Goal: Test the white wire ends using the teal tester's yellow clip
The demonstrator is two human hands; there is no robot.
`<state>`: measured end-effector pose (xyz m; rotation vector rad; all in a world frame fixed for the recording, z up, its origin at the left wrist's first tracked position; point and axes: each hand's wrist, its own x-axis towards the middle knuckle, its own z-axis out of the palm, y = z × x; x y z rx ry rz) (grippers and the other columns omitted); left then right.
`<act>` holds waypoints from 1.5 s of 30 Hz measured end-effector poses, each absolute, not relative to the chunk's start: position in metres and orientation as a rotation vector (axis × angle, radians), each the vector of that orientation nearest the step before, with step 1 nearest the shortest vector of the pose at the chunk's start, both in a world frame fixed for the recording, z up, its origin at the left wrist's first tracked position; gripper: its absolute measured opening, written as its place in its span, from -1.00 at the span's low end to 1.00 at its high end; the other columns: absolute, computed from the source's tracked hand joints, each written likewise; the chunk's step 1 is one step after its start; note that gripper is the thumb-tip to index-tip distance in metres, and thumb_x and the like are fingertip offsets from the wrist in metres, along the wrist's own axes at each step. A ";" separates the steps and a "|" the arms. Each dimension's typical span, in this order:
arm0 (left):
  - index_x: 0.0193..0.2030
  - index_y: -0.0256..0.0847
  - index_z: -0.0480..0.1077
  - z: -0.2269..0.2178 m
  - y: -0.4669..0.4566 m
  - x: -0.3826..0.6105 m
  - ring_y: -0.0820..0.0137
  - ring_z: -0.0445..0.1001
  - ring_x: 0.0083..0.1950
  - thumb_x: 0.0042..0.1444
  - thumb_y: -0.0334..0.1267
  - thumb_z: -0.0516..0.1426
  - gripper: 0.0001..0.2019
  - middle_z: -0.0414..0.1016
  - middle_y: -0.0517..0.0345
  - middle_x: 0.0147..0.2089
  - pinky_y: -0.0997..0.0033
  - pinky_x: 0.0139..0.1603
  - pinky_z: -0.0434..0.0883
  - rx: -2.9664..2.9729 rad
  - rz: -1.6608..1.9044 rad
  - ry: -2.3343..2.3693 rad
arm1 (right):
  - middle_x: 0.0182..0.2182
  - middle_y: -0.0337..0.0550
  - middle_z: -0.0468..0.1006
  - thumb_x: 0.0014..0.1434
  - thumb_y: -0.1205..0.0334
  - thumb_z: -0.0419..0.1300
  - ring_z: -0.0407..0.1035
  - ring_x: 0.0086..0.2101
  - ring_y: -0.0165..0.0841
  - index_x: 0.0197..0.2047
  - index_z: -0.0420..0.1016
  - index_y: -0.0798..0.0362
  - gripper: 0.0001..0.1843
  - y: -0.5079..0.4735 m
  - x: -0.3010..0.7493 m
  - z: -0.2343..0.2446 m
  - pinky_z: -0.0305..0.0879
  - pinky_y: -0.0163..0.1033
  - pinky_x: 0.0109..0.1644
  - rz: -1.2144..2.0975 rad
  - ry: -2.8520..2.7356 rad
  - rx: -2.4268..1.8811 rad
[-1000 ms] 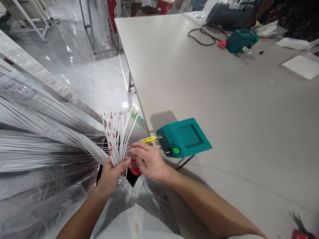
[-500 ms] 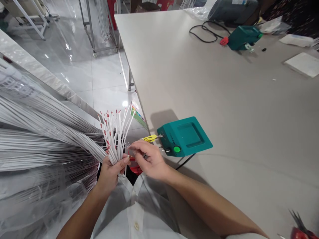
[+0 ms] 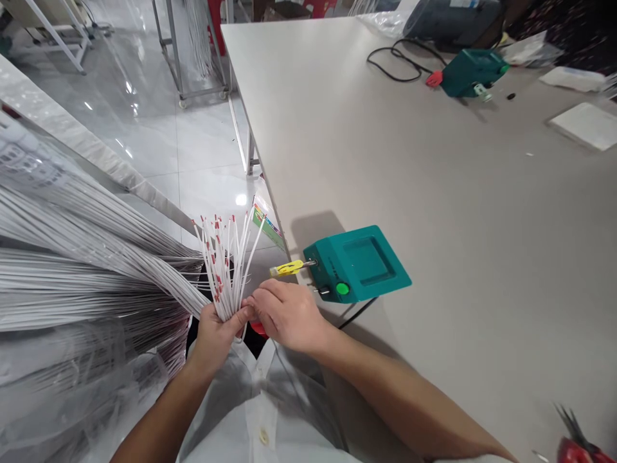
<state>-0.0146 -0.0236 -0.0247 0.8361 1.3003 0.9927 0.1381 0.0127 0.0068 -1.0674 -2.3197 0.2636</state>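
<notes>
My left hand (image 3: 219, 335) is closed around a bundle of white wires (image 3: 229, 276), whose red-tipped ends fan upward. The bundle runs off to the left into a thick mass of white wires (image 3: 87, 257). Against the left thumb, at the bundle's right side, my right hand (image 3: 286, 312) has its fingers pressed together in a pinch; what lies between them is hidden. Just beyond the right hand, a green device (image 3: 359, 263) with a green button sits at the table's edge. A yellow-sleeved tip (image 3: 288, 268) sticks out from its left side.
The pale table (image 3: 457, 212) fills the right side. A second green device (image 3: 475, 72) with a black cable stands at the back, near white packets (image 3: 585, 125). Red-handled scissors or pliers (image 3: 581, 444) lie at bottom right. A wheeled rack (image 3: 178, 64) stands on the floor.
My right hand has closed in on the left thumb, and its fingers have come together. The wire bundle has shifted slightly right. The red wire end seen earlier between the hands is now hidden.
</notes>
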 end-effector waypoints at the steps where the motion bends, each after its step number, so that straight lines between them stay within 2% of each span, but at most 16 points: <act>1: -0.64 -0.28 0.26 -0.025 -0.024 -0.015 0.59 0.09 -0.61 -0.08 -0.30 0.22 -0.75 0.15 0.32 -0.67 0.54 -0.61 0.08 0.833 0.992 1.306 | -0.54 -0.20 0.39 0.19 0.30 0.00 0.23 -0.54 -0.42 -0.47 0.36 0.09 -0.77 0.013 0.139 0.008 0.00 -0.27 -0.51 0.139 -2.376 -1.048; 5: -0.60 -0.30 0.32 -0.023 -0.021 -0.013 0.60 0.08 -0.60 -0.12 -0.30 0.24 -0.80 0.15 0.33 -0.66 0.56 -0.62 0.08 0.780 1.006 1.308 | -0.56 -0.22 0.34 0.20 0.30 0.00 0.17 -0.56 -0.40 -0.45 0.33 0.09 -0.79 0.014 0.140 0.012 -0.07 -0.23 -0.49 -0.098 -2.535 -0.989; 10: -0.48 -0.32 0.45 -0.018 -0.018 -0.010 0.61 0.16 -0.62 -0.14 -0.30 0.25 -0.88 0.30 0.28 -0.64 0.60 -0.64 0.12 0.688 1.060 1.310 | -0.54 -0.24 0.34 0.23 0.26 -0.03 0.16 -0.55 -0.42 -0.46 0.30 0.07 -0.76 0.018 0.143 0.010 -0.04 -0.25 -0.48 -0.047 -2.547 -0.949; 14: -0.46 -0.30 0.48 -0.013 -0.015 -0.010 0.64 0.18 -0.64 -0.15 -0.33 0.26 -0.91 0.39 0.24 -0.61 0.63 -0.66 0.14 0.614 1.127 1.290 | -0.54 -0.21 0.37 0.18 0.30 -0.03 0.20 -0.54 -0.42 -0.49 0.31 0.07 -0.77 0.019 0.145 0.005 0.03 -0.28 -0.48 0.016 -2.410 -0.947; 19: -0.45 -0.26 0.50 -0.007 -0.012 -0.011 0.65 0.22 -0.64 -0.15 -0.34 0.25 -0.93 0.44 0.23 -0.58 0.67 -0.64 0.18 0.540 1.185 1.287 | -0.48 -0.14 0.44 0.18 0.31 -0.03 0.31 -0.47 -0.40 -0.44 0.35 0.11 -0.79 0.018 0.146 0.003 0.19 -0.32 -0.45 0.264 -2.270 -1.074; 22: -0.45 -0.26 0.50 -0.006 -0.013 -0.012 0.64 0.23 -0.63 -0.14 -0.34 0.25 -0.93 0.45 0.22 -0.58 0.66 -0.64 0.17 0.555 1.184 1.276 | -0.35 -0.06 0.49 0.19 0.32 -0.03 0.38 -0.33 -0.36 -0.25 0.37 0.13 -0.83 0.017 0.145 0.005 0.31 -0.30 -0.31 0.521 -2.141 -1.094; 24: -0.44 -0.26 0.49 -0.009 -0.014 -0.013 0.63 0.22 -0.63 -0.13 -0.34 0.25 -0.93 0.43 0.22 -0.58 0.64 -0.65 0.16 0.593 1.170 1.267 | -0.27 -0.02 0.49 0.19 0.29 0.00 0.39 -0.25 -0.34 -0.12 0.33 0.15 -0.79 0.016 0.143 0.006 0.34 -0.27 -0.21 0.676 -2.075 -1.065; 26: -0.46 -0.27 0.48 -0.013 -0.015 -0.015 0.63 0.18 -0.64 -0.13 -0.33 0.25 -0.93 0.39 0.25 -0.61 0.63 -0.66 0.14 0.646 1.142 1.258 | -0.23 0.01 0.49 0.18 0.26 0.04 0.39 -0.23 -0.33 -0.07 0.32 0.16 -0.74 0.016 0.142 0.007 0.35 -0.25 -0.17 0.792 -2.056 -1.034; 30: -0.52 -0.31 0.44 -0.020 -0.018 -0.021 0.61 0.13 -0.64 -0.10 -0.28 0.24 -0.87 0.25 0.28 -0.67 0.58 -0.66 0.09 0.771 1.037 1.229 | -0.34 -0.07 0.51 0.21 0.30 -0.03 0.39 -0.32 -0.39 -0.22 0.39 0.11 -0.81 0.018 0.141 0.009 0.33 -0.32 -0.28 0.845 -2.156 -0.955; 34: -0.46 -0.33 0.47 -0.018 -0.018 -0.024 0.58 0.12 -0.64 -0.08 -0.24 0.22 -0.85 0.22 0.27 -0.68 0.54 -0.65 0.08 0.892 0.942 1.223 | -0.48 -0.13 0.47 0.24 0.28 -0.09 0.35 -0.44 -0.41 -0.38 0.40 0.12 -0.71 0.019 0.142 0.014 0.21 -0.35 -0.43 0.535 -2.386 -0.958; 38: -0.43 -0.31 0.48 -0.009 -0.015 -0.020 0.56 0.15 -0.63 -0.10 -0.26 0.23 -0.86 0.23 0.28 -0.69 0.54 -0.63 0.13 0.936 0.956 1.291 | -0.51 -0.15 0.41 0.18 0.31 -0.04 0.27 -0.54 -0.40 -0.44 0.38 0.12 -0.76 0.014 0.141 0.025 0.04 -0.30 -0.52 0.294 -2.546 -1.075; 41: -0.46 -0.31 0.48 -0.006 -0.014 -0.016 0.58 0.14 -0.65 -0.14 -0.26 0.26 -0.86 0.25 0.29 -0.69 0.55 -0.65 0.12 0.933 0.981 1.350 | -0.51 -0.15 0.41 0.12 0.34 0.01 0.26 -0.53 -0.41 -0.46 0.37 0.13 -0.82 0.013 0.141 0.033 0.02 -0.31 -0.52 0.518 -2.483 -1.239; 43: -0.47 -0.30 0.46 -0.007 -0.015 -0.016 0.60 0.11 -0.66 -0.16 -0.27 0.27 -0.86 0.24 0.31 -0.70 0.56 -0.66 0.10 0.914 0.995 1.368 | -0.55 -0.19 0.40 0.10 0.37 0.02 0.27 -0.53 -0.44 -0.49 0.37 0.12 -0.83 0.017 0.143 0.035 0.06 -0.34 -0.50 0.893 -2.300 -1.283; 45: -0.48 -0.29 0.45 -0.008 -0.016 -0.018 0.61 0.11 -0.67 -0.17 -0.27 0.27 -0.86 0.23 0.33 -0.70 0.57 -0.66 0.09 0.884 1.018 1.355 | -0.64 -0.27 0.33 0.10 0.34 0.02 0.24 -0.59 -0.48 -0.52 0.35 0.12 -0.81 0.021 0.143 0.032 0.11 -0.37 -0.51 1.422 -1.978 -1.221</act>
